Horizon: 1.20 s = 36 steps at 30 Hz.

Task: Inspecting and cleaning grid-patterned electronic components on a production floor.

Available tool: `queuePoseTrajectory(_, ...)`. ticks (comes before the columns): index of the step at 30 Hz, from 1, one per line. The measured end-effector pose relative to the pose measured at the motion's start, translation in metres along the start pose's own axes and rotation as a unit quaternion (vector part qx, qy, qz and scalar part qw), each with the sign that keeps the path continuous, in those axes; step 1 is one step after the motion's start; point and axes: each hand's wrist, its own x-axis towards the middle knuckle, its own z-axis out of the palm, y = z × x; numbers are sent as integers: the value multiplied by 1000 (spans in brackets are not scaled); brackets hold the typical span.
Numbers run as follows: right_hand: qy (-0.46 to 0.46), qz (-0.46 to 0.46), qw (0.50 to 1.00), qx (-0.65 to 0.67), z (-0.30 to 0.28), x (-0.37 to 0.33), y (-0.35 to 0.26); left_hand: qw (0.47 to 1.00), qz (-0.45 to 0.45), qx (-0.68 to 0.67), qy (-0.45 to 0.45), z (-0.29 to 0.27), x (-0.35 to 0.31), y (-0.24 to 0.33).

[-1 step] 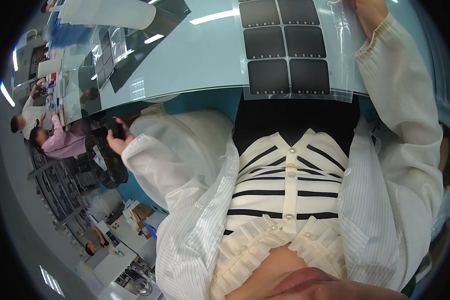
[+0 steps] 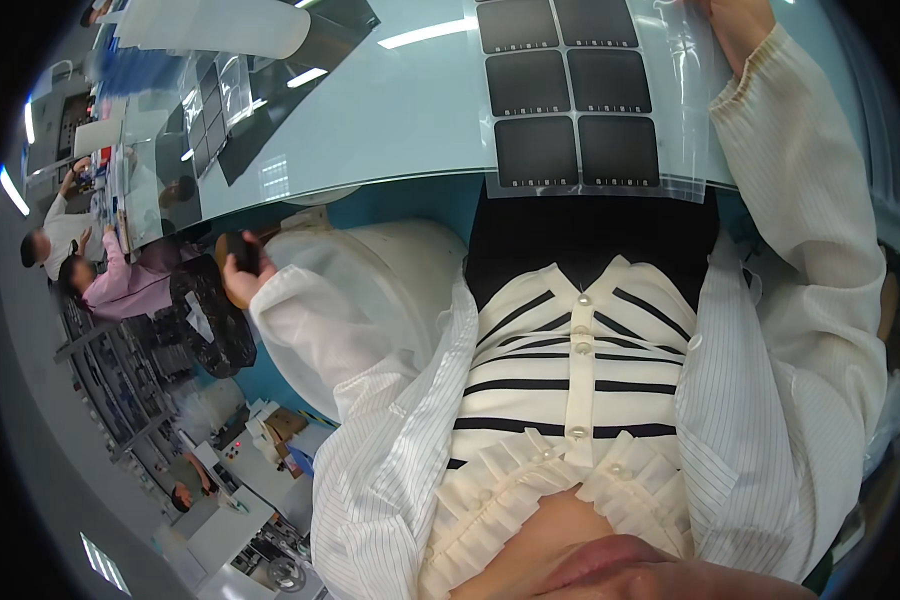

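Off to the left, beside the table edge, my left hand (image 2: 245, 277) is closed round a small dark object (image 2: 239, 253) whose kind I cannot make out. Part of a brown-orange rounded thing (image 2: 222, 245) shows just behind it. My right hand (image 2: 738, 32) is at the top right, next to the side edge of a clear plastic sheet (image 2: 680, 120); the upper picture edge cuts off its fingertips. Dark grey rounded squares (image 2: 618, 150) lie in two columns on that sheet, whose near end hangs slightly over the table edge.
The glass-topped table (image 2: 410, 110) spans the top. At its upper left are a white cylindrical container (image 2: 220, 25) and another sheet with dark squares (image 2: 208, 120). Below stand a large whitish bin (image 2: 370, 270) and a black bag (image 2: 210, 315). Two people (image 2: 120, 280) sit farther left.
My left hand has shifted slightly right with the dark object, and more of the brown-orange thing shows. The plastic sheet sits a touch higher. My right hand is almost unmoved.
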Motion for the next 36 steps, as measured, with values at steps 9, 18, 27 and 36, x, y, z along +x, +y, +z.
queuePoseTrajectory(9,-10,-6,1000,21,2,6,0,973,-157,169,-12,50,46,-85)
queuePoseTrajectory(18,-31,-24,999,31,-9,15,13,858,-210,437,-170,105,-80,-153)
queuePoseTrajectory(27,-21,-10,1000,18,-11,11,2,661,-281,291,-633,148,-229,-132)
queuePoseTrajectory(36,-27,-14,999,-17,-16,15,3,792,-197,276,-507,169,-266,-121)
